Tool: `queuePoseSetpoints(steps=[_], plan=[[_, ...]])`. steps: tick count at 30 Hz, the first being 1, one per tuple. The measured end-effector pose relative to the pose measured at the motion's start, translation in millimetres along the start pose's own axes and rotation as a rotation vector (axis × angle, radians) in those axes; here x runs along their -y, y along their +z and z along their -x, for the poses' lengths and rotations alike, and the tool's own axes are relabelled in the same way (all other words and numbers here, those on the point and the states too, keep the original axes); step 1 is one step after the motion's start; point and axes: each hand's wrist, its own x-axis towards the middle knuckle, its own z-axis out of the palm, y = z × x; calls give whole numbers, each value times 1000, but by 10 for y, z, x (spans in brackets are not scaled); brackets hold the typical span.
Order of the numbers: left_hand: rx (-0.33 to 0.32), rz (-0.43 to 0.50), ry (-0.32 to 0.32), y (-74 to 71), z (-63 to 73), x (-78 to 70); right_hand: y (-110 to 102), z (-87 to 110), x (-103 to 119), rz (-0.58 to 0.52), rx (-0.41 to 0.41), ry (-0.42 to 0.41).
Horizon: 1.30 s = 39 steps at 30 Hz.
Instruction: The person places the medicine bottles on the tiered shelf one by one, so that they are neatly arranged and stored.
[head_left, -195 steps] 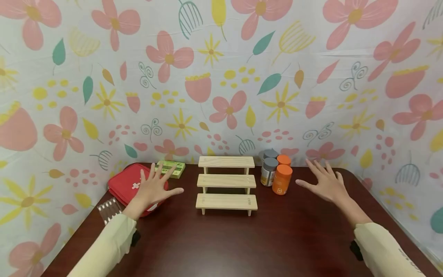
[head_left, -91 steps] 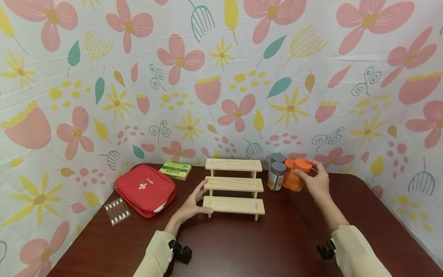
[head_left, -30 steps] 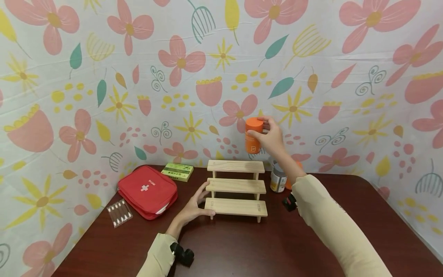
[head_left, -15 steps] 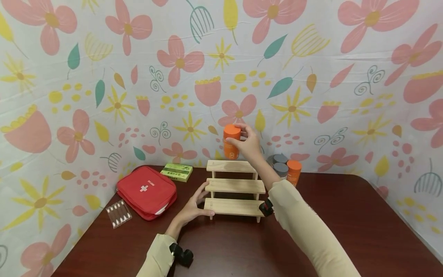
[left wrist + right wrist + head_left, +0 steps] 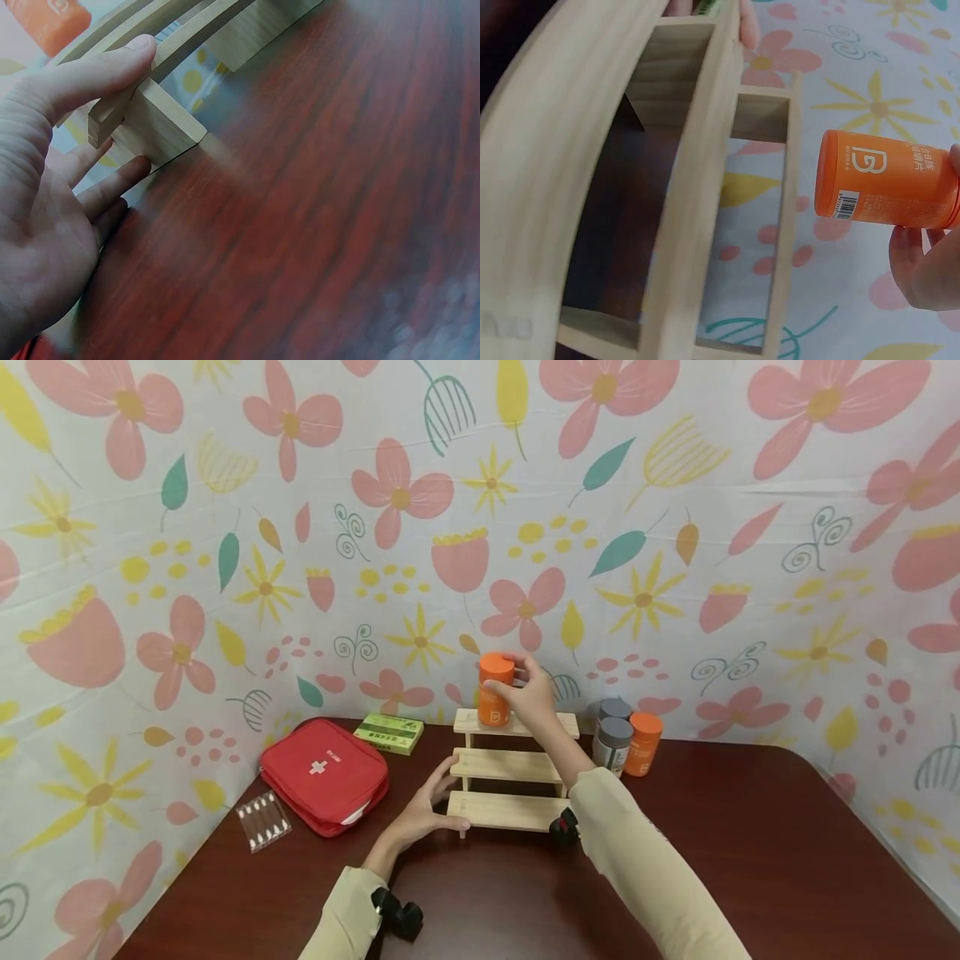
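Observation:
A three-step wooden stand stands mid-table. My right hand grips an orange bottle by its upper part, upright over the left half of the top step. In the right wrist view a small gap shows between the base of the orange bottle and the top step. My left hand holds the stand's left end. In the left wrist view its thumb lies on the lowest step, with other fingers beside the end support; the index finger is partly hidden.
Right of the stand are two grey-capped bottles and another orange bottle. At left lie a red first-aid pouch, a green box and a pack of cotton swabs. A floral cloth hangs behind the table.
My right hand took one orange bottle from the group at right, carried it up and left, then lowered it toward the top step. My left hand moved from above the pouch to the stand.

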Motion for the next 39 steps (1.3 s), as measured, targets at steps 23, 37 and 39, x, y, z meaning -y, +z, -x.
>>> queuePoseSetpoints(steps=[23,37,39], plan=[[14,-16,10,-8,0,-7,144,-28,-323,-74,48,-31],[15,-12,10,4,-7,-36,108,1,-386,-60,30,-49],[17,-11,7,4,12,-29,72,21,-404,-59,67,-15]])
